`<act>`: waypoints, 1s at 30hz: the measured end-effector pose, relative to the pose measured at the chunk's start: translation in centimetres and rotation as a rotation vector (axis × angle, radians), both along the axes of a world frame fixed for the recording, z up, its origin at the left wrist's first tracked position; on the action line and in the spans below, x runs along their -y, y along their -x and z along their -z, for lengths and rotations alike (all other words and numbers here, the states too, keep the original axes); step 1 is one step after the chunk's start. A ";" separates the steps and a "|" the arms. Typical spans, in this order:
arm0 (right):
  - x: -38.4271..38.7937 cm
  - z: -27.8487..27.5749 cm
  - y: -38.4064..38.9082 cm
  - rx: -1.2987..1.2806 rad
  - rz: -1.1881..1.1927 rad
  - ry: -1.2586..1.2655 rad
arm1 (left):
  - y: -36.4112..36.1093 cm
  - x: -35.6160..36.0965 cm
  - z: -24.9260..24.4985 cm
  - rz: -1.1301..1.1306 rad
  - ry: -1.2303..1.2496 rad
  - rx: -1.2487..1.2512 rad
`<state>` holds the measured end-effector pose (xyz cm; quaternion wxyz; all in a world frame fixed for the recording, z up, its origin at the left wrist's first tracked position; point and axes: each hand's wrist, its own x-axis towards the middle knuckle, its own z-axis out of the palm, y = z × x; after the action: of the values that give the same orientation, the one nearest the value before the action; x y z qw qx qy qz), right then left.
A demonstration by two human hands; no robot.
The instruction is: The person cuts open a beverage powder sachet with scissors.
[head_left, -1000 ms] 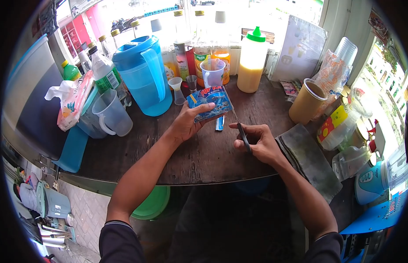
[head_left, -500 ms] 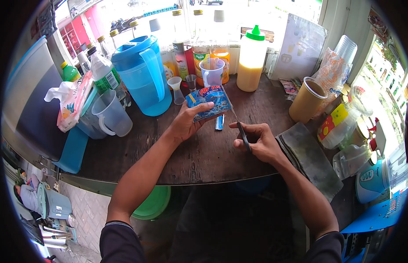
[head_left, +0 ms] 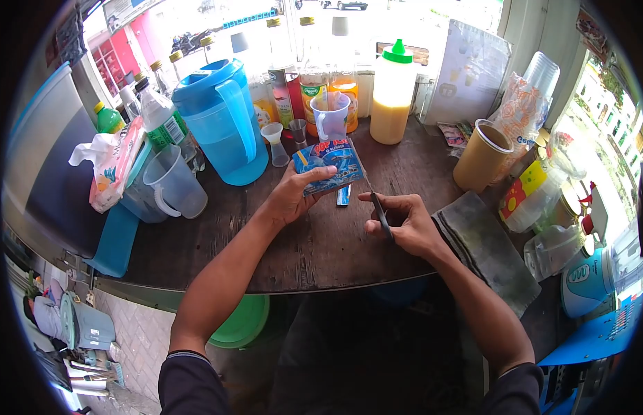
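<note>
As left grip (head_left: 290,197) holds sachet (head_left: 328,166), scissors (head_left: 381,213) point alongside

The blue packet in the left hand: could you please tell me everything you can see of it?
The glossy blue foil-like packet is flat and roughly rectangular, with red and white lettering on its front. The left hand holds it tilted above the dark wooden counter, thumb across its lower front, fingers behind. The blades of the dark-handled scissors in the right hand appear to meet its right edge.
</note>
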<state>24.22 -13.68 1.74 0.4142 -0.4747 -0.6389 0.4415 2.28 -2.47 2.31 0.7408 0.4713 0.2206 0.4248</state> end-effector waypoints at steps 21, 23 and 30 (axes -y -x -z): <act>0.1 -0.5 0.3 0.020 0.018 -0.037 | 0.0 0.1 0.0 0.019 0.032 0.034; 0.2 -0.6 0.4 0.017 0.020 -0.039 | -0.1 0.1 0.1 0.012 0.045 0.034; 0.2 -0.6 0.4 0.026 0.028 -0.031 | 0.0 -0.2 0.4 0.030 0.044 0.021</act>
<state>23.80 -13.85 2.33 0.4194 -0.4830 -0.6442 0.4195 2.30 -2.31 1.94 0.7594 0.4540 0.2151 0.4136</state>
